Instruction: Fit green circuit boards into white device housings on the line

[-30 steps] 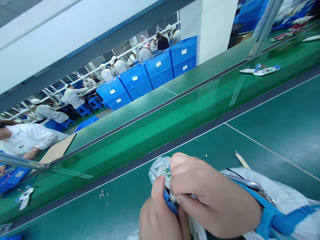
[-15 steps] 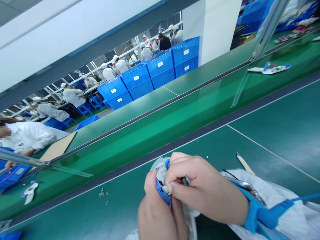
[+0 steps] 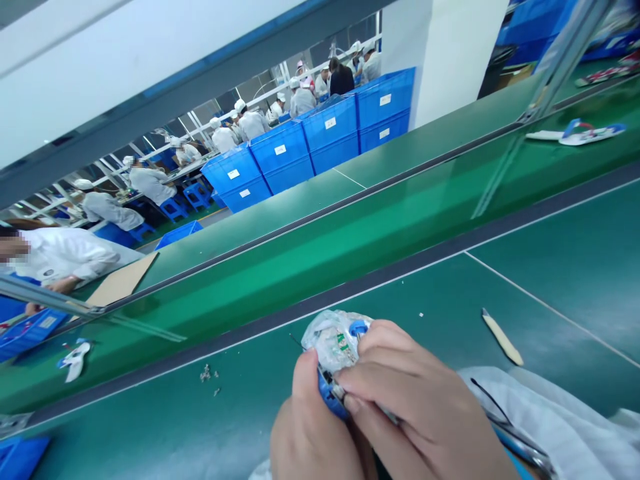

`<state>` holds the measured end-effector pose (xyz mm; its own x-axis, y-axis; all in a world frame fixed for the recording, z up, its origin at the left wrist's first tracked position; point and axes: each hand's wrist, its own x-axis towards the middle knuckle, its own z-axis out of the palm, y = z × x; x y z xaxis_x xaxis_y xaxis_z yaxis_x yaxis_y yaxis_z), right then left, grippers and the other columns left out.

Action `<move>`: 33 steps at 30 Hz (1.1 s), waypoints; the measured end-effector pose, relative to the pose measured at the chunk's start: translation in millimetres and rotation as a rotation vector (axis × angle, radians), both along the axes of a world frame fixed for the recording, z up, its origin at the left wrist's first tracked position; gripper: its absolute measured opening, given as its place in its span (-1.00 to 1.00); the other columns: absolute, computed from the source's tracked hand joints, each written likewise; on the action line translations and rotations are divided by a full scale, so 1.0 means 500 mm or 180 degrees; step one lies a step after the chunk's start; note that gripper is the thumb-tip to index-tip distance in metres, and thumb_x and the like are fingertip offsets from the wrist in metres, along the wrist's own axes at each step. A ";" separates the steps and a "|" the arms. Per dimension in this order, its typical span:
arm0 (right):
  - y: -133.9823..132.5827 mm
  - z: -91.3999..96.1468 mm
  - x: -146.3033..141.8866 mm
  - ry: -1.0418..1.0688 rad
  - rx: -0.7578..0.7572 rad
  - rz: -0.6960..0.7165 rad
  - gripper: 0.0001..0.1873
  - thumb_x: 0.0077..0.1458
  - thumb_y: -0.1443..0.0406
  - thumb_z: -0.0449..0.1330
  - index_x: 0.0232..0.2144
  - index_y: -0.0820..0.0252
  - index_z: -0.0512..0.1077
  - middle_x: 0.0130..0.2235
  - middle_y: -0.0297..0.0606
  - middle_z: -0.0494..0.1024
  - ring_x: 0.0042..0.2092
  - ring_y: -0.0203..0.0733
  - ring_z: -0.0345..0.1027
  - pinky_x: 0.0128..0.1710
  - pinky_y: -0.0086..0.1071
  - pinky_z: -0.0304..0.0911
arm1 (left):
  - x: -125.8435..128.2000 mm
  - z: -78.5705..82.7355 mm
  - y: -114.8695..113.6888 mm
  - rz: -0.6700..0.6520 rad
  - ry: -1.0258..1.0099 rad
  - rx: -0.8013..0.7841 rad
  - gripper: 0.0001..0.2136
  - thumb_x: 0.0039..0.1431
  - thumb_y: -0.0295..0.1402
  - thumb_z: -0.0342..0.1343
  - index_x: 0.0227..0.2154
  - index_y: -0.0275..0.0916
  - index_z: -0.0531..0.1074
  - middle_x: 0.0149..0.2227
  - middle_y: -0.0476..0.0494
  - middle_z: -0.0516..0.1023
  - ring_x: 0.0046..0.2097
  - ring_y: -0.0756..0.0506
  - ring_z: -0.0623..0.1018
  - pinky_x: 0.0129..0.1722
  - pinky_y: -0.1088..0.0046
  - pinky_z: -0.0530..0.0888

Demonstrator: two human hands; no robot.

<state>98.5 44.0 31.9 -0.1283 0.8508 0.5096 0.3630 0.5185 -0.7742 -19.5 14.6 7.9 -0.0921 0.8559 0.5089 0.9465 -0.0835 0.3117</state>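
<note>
My left hand (image 3: 315, 427) is closed around a blue plastic housing (image 3: 331, 395), thumb along its near side. Dark slots and small pale parts show in its open face. Behind it, a crinkled clear plastic bag (image 3: 323, 337) covers a white part, and a small green circuit board (image 3: 344, 343) shows there. My right hand (image 3: 420, 393) is closed, its thumb and index fingertips pinched together at the housing's open face. What they pinch is too small and covered to make out. A blue round end (image 3: 359, 327) of the piece sticks out beside my right knuckles.
Several small metal bits (image 3: 205, 373) lie on the green bench at left. A cream-handled tool (image 3: 503, 338) lies at right. White-and-blue parts with red wires (image 3: 593, 135) rest on the green belt (image 3: 300, 250). Blue bins (image 3: 280, 157) and co-workers (image 3: 75, 260) are beyond.
My right hand has turned and shifted lower over the housing, its fingertips staying at the open face. More of the bag and the green circuit board shows now. The camera view has shifted slightly.
</note>
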 end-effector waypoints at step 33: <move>0.186 -0.033 0.080 -0.0937 -0.0980 0.0265 -0.77 0.08 0.41 0.03 -0.41 0.16 0.49 -0.40 -0.36 0.56 -0.35 -0.26 0.41 -0.36 -0.45 0.22 | -0.031 0.059 0.032 -0.0322 -0.0879 -0.1740 -0.35 0.02 -0.34 0.00 0.22 -0.19 -0.02 -0.13 -0.18 0.51 -0.12 -0.22 0.54 -0.15 0.21 0.44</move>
<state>138.6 136.8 15.6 -0.3050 0.9379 0.1650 0.5582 0.3165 -0.7670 -35.1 30.6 37.3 -0.0626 0.9974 -0.0366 0.8205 0.0723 0.5670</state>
